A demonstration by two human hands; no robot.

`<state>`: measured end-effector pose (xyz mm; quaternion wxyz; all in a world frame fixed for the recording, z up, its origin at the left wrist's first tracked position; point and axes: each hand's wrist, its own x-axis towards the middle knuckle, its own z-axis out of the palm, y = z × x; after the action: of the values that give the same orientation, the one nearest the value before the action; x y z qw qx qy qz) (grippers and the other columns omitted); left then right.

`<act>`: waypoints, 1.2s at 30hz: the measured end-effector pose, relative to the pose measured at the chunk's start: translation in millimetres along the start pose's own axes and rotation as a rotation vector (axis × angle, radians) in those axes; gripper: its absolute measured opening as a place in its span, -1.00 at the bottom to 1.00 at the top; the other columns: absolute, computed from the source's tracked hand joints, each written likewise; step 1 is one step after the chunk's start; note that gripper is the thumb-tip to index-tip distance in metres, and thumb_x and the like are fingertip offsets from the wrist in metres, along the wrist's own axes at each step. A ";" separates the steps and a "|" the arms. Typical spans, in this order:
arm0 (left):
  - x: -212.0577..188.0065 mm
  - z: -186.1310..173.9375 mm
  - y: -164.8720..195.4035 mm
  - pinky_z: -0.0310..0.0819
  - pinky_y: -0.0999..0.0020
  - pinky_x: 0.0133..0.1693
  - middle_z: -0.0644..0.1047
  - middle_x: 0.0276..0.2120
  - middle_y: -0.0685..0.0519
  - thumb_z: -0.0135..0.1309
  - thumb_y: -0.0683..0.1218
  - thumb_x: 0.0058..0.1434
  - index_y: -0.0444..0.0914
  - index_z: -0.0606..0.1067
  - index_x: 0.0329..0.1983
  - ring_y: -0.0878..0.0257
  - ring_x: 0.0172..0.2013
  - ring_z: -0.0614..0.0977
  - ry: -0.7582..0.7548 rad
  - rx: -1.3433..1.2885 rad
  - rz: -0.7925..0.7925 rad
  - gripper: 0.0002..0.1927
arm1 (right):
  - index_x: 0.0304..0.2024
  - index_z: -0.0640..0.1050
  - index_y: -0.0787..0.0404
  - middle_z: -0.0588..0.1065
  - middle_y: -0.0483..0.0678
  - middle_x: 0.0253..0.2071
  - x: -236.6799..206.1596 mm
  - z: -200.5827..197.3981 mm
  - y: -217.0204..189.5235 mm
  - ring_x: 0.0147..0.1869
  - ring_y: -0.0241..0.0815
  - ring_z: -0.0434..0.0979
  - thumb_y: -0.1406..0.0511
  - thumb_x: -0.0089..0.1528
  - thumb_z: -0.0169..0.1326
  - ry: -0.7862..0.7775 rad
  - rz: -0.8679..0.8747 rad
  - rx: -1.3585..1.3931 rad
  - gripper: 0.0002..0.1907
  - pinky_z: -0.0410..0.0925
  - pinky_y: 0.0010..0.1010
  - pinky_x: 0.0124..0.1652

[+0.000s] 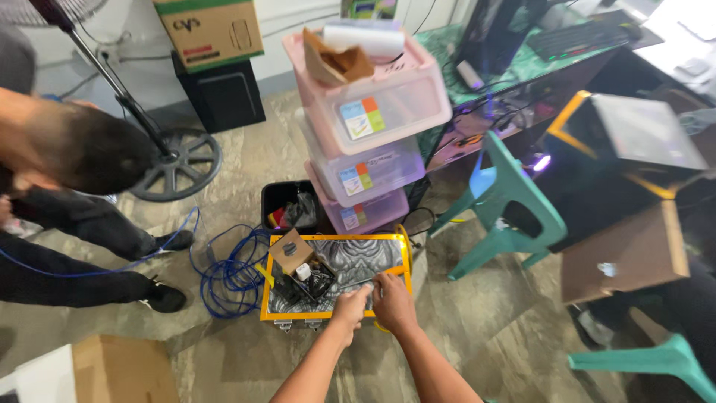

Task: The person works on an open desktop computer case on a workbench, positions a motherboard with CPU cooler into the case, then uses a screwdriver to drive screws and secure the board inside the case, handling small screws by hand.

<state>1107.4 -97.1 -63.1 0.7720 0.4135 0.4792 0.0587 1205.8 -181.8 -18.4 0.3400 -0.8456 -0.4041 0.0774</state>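
While both hands reached down over the floor, they met at the near edge of a flat, yellow-framed case (337, 246) lying on the stone tiles. The left hand (350, 304) sat with its fingers curled down onto the patterned grey panel inside the frame, just at the near rim; whether those fingers pinched anything I could not tell, since motion blurred them. The right hand (391, 298) lay just beside it, touching or nearly so, its fingers bent together over the same rim, close to the near right corner. The case's long axis ran left to right across the view, so its body stretched away from the fingertips and mostly to the left of both hands. That put the left hand nearer the open compartment, where a small cardboard box (291, 252) and a tangle of dark cables (309, 287) sat at the left end.

A coil of blue cable (227, 272) lay on the floor just left of the case, and a black bin (287, 205) stood beyond it. Behind the bin rose a stack of pink plastic drawers (369, 119). A green plastic chair (507, 201) stood to the right, and another person crouched at the far left, well apart from the case.
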 end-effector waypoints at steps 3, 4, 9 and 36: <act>39.3 -11.9 -23.7 0.05 0.37 -0.61 0.27 -0.68 0.26 0.13 0.16 0.27 -0.14 0.44 -0.59 0.43 -0.67 0.23 0.042 0.139 0.177 -0.60 | -0.16 0.56 0.18 0.55 0.11 -0.17 9.7 37.4 49.2 -0.01 0.19 0.54 0.33 0.23 0.06 -0.039 -0.002 -0.078 -0.85 0.40 -0.04 -0.05; 52.7 -17.2 -28.3 0.08 0.37 -0.58 0.27 -0.66 0.27 0.15 0.16 0.28 -0.17 0.43 -0.59 0.45 -0.62 0.24 0.024 0.152 0.266 -0.56 | -0.12 0.55 0.19 0.55 0.12 -0.15 13.3 49.0 64.3 0.00 0.19 0.54 0.33 0.22 0.06 -0.059 -0.005 -0.099 -0.81 0.40 -0.04 -0.03; 99.1 -41.4 -42.9 0.16 0.35 -0.51 0.34 -0.71 0.18 0.13 0.18 0.26 -0.23 0.43 -0.64 0.39 -0.62 0.31 0.036 0.322 0.247 -0.50 | 0.21 0.46 0.05 0.48 0.13 0.09 40.3 89.4 125.7 0.20 0.16 0.47 0.36 0.20 0.00 -0.365 0.133 -0.377 -0.51 0.38 -0.07 0.12; 106.2 -87.3 -76.3 -0.05 0.44 -0.67 0.17 -0.66 0.23 0.03 0.27 0.37 -0.15 0.41 -0.41 0.41 -0.70 0.15 -0.024 0.031 -0.079 -0.55 | 0.16 0.36 0.22 0.39 0.26 0.06 -3.0 92.3 156.6 0.01 0.35 0.50 0.26 0.31 -0.11 -0.083 -0.005 -0.264 -0.62 0.42 0.09 -0.08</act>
<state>1071.9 -44.3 -206.8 0.7729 0.4066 0.4869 0.0158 1265.2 -206.0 -188.6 0.2090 -0.8780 -0.4267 0.0575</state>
